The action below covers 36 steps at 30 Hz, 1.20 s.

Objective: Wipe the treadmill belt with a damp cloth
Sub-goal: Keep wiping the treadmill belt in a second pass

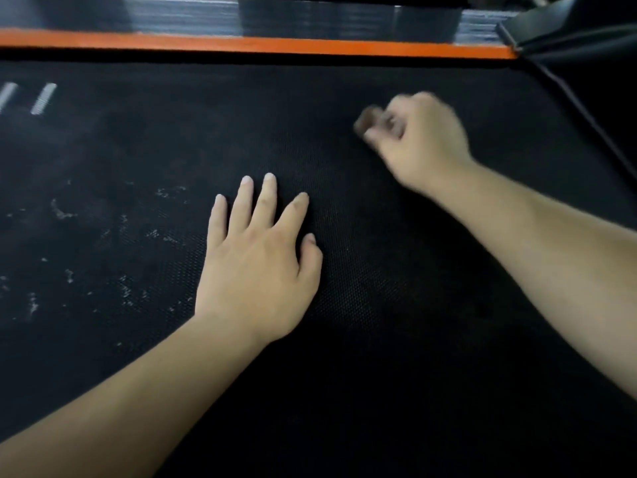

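The black textured treadmill belt fills most of the view. My left hand lies flat on it near the middle, fingers straight and spread. My right hand is farther up and to the right, blurred by motion, its fingers curled round a small dark brownish cloth that sticks out to the left of the fist and touches the belt. White dusty smears mark the left part of the belt, while the area around both hands looks darker and cleaner.
An orange side rail runs along the far edge of the belt, with a dark ribbed deck strip behind it. A black motor cover or frame part rises at the top right. Two white stripes are printed at the belt's upper left.
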Motion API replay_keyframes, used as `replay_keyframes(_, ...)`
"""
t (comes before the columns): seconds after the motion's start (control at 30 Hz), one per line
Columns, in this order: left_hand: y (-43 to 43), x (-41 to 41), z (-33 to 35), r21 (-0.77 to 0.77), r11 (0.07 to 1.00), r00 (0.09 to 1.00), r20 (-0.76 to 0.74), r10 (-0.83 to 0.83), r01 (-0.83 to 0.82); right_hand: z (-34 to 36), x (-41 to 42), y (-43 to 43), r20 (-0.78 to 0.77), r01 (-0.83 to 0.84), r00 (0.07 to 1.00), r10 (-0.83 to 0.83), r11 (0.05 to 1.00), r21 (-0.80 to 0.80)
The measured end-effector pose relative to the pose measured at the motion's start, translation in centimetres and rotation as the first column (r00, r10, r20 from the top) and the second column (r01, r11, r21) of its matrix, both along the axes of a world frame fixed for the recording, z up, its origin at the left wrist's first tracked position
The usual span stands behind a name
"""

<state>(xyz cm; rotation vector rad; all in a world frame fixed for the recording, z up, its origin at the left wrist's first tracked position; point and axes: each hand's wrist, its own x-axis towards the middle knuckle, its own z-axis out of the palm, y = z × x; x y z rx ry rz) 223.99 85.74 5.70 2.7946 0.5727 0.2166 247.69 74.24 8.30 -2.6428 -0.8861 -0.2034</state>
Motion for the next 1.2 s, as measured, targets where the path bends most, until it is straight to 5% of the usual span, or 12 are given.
replay_keyframes(0.07, -0.1, 0.0, 0.2, 0.000, 1.000, 1.000, 0.008, 0.011, -0.011, 0.0, -0.1, -0.9, -0.030, -0.140, 0.990, 0.140, 0.990, -0.002)
replay_keyframes(0.2, 0.3, 2.1, 1.2, -0.044, 0.998, 0.998, 0.041, 0.053, -0.051, 1.2, 5.1, -1.4, 0.026, 0.206, 0.978, -0.207, 0.978, 0.041)
replay_keyframes(0.3, 0.5, 4.8, 1.2, -0.084, 0.993, 0.997, 0.002, 0.078, -0.077, -0.3, 0.8, -0.2, -0.028, -0.190, 0.981, 0.191, 0.981, 0.041)
replay_keyframes(0.37, 0.4, 5.5, 0.3, -0.035, 0.996, 0.996, -0.035, 0.080, -0.081, -0.1, 1.1, -0.5, -0.061, -0.298, 0.952, 0.299, 0.954, 0.023)
replay_keyframes(0.53, 0.3, 5.1, -0.1, 0.022, 0.998, 0.998, -0.025, 0.059, -0.058, 1.0, 9.1, 1.4, 0.070, 0.205, 0.976, -0.205, 0.979, 0.015)
replay_keyframes(0.67, 0.2, 5.1, -0.1, 0.034, 0.997, 0.997, -0.035, 0.069, -0.068, -0.4, 6.9, 2.4, 0.070, -0.107, 0.992, 0.106, 0.994, 0.002)
replay_keyframes(0.8, 0.2, 5.2, 0.0, 0.034, 0.998, 0.998, -0.034, 0.058, -0.057, 0.8, 11.1, 1.6, 0.105, 0.309, 0.945, -0.311, 0.951, 0.029)
replay_keyframes(0.97, 0.1, 5.1, -0.2, 0.030, 0.997, 0.997, -0.031, 0.065, -0.064, 0.4, 9.4, 1.5, -0.040, -0.128, 0.991, 0.130, 0.991, 0.042)
replay_keyframes(1.1, 0.1, 5.2, -0.2, 0.029, 0.998, 0.997, -0.043, 0.056, -0.055, 2.3, 11.5, -0.7, 0.076, 0.258, 0.964, -0.253, 0.964, -0.067)
replay_keyframes(1.2, 0.2, 5.2, -0.3, 0.044, 0.997, 0.997, -0.052, 0.061, -0.059, 1.2, 7.2, -1.2, 0.136, 0.108, 0.986, -0.098, 0.992, -0.071)
